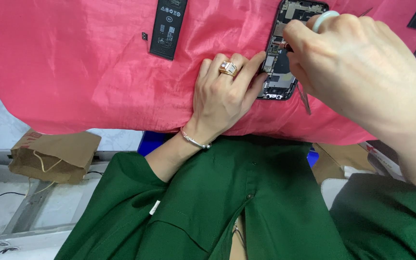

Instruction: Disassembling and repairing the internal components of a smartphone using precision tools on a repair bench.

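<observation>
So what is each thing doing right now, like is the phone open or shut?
Phone: opened up, insides showing, lying flat on the pink cloth.
Left hand: pressing on the phone's edge.
Right hand: gripping a thin tool over the phone.
Black battery: out of the phone, lying flat on the cloth.
Small screw-like bit: loose beside the battery.
Paper bag: crumpled, on the floor.
</observation>
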